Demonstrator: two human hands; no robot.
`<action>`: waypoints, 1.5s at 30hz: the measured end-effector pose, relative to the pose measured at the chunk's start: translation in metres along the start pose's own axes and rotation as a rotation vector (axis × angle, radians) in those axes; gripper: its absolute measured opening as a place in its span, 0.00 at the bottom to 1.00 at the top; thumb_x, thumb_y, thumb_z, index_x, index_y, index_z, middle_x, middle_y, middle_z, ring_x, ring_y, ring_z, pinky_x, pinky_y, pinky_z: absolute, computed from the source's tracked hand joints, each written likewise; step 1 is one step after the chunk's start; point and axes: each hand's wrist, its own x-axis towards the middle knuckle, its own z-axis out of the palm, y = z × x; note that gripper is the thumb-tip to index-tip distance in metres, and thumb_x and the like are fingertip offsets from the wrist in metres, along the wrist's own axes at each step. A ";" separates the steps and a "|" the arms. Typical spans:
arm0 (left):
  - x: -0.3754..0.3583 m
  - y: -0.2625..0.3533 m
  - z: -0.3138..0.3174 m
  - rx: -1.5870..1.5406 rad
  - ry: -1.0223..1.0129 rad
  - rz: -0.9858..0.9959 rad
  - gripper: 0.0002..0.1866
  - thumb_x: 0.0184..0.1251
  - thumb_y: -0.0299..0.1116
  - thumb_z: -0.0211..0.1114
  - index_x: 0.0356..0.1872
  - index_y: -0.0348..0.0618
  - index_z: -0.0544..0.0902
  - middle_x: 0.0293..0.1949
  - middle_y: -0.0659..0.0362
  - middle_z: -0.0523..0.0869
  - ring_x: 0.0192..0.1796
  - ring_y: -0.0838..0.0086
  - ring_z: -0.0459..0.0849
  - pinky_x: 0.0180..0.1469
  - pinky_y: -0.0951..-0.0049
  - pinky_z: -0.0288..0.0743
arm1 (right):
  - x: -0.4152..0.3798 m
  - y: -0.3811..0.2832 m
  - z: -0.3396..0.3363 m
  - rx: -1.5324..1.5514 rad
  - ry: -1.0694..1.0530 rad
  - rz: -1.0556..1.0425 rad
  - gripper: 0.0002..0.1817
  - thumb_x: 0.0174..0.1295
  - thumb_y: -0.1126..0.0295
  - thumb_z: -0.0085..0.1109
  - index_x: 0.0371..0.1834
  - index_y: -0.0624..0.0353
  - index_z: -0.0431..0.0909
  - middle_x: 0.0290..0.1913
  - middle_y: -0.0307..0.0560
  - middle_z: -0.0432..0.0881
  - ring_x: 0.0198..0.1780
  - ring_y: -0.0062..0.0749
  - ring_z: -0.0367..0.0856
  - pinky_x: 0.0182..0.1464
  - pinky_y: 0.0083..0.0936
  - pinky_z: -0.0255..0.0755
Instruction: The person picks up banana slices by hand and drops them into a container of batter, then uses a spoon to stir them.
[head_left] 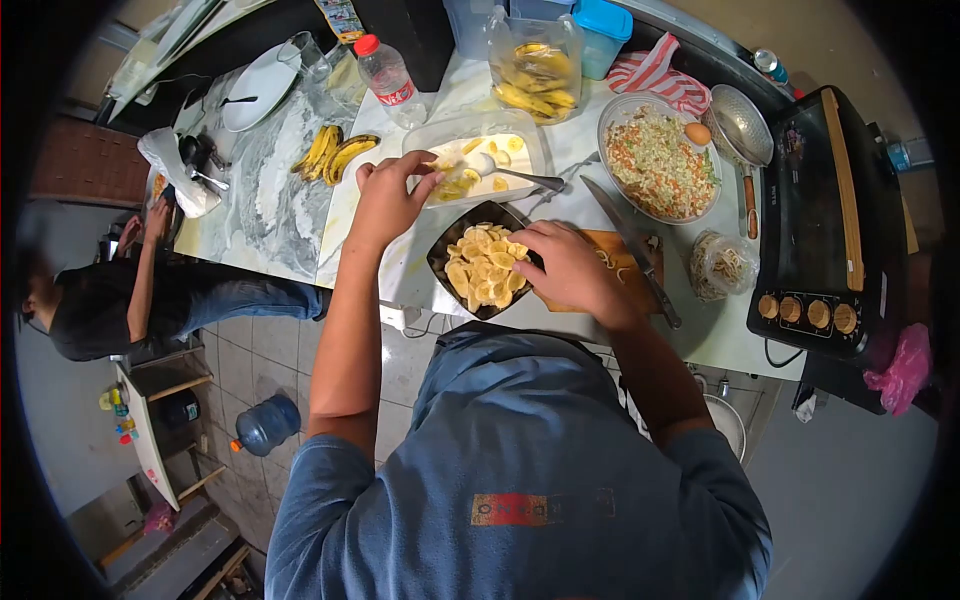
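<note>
My left hand (393, 196) is over the left end of a clear plastic container (541, 150). Its thumb and fingers curl towards each other; what is between them is too small to make out. In the container lie a white creamy liquid, yellow banana pieces and a spoon (525, 179), its handle over the near rim. My right hand (568, 265) reaches over the right rim of a dark square bowl (437, 262), fingers and thumb closed around banana slices (484, 262) on the heap. Right of the bowl, partly under my hand, is a wooden cutting board (570, 296).
A large knife (640, 255) lies right of the board. Beyond are a bowl of shredded vegetables (660, 160) with an egg, a strainer (742, 125) and an oven (815, 220). Bananas (337, 155) and a bottle (386, 80) stand behind. Another person (130, 290) works at left.
</note>
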 end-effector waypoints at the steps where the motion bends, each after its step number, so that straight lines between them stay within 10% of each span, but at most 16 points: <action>1: -0.003 -0.002 0.001 -0.042 0.012 -0.022 0.13 0.66 0.42 0.68 0.47 0.50 0.85 0.37 0.60 0.90 0.42 0.71 0.84 0.54 0.63 0.59 | 0.000 0.000 0.001 0.000 -0.005 0.001 0.17 0.61 0.64 0.63 0.53 0.57 0.80 0.49 0.51 0.80 0.53 0.49 0.78 0.57 0.39 0.72; 14: -0.062 -0.004 0.001 -0.382 0.095 -0.190 0.12 0.63 0.34 0.71 0.44 0.39 0.86 0.33 0.54 0.89 0.37 0.68 0.87 0.43 0.71 0.77 | 0.015 -0.003 0.005 -0.090 -0.151 -0.052 0.17 0.56 0.68 0.66 0.50 0.57 0.81 0.47 0.47 0.79 0.53 0.45 0.78 0.60 0.39 0.70; 16: -0.069 -0.005 0.003 -0.340 0.055 -0.204 0.13 0.66 0.34 0.70 0.48 0.39 0.86 0.34 0.59 0.89 0.39 0.80 0.84 0.31 0.78 0.73 | 0.013 -0.001 0.006 -0.089 -0.160 -0.069 0.17 0.56 0.68 0.66 0.50 0.57 0.82 0.47 0.47 0.79 0.54 0.44 0.77 0.60 0.38 0.69; 28: -0.077 -0.004 0.019 -0.369 0.058 -0.232 0.12 0.64 0.37 0.70 0.45 0.44 0.86 0.34 0.57 0.89 0.38 0.71 0.86 0.45 0.71 0.70 | 0.013 0.006 0.006 -0.107 -0.196 -0.084 0.16 0.56 0.72 0.66 0.50 0.56 0.84 0.48 0.46 0.77 0.55 0.42 0.75 0.60 0.36 0.69; 34: -0.079 0.000 0.015 -0.300 0.013 -0.207 0.13 0.66 0.33 0.69 0.47 0.39 0.86 0.35 0.57 0.89 0.39 0.78 0.85 0.33 0.77 0.74 | 0.008 0.001 0.009 -0.169 -0.131 -0.152 0.12 0.58 0.71 0.65 0.46 0.58 0.84 0.47 0.45 0.75 0.55 0.41 0.74 0.61 0.35 0.68; 45: -0.080 -0.010 0.023 -0.341 -0.010 -0.181 0.13 0.66 0.33 0.69 0.48 0.36 0.85 0.35 0.56 0.89 0.39 0.77 0.84 0.39 0.75 0.76 | 0.003 0.001 0.015 -0.240 -0.054 -0.169 0.07 0.57 0.74 0.61 0.39 0.58 0.82 0.44 0.44 0.74 0.51 0.40 0.74 0.57 0.35 0.69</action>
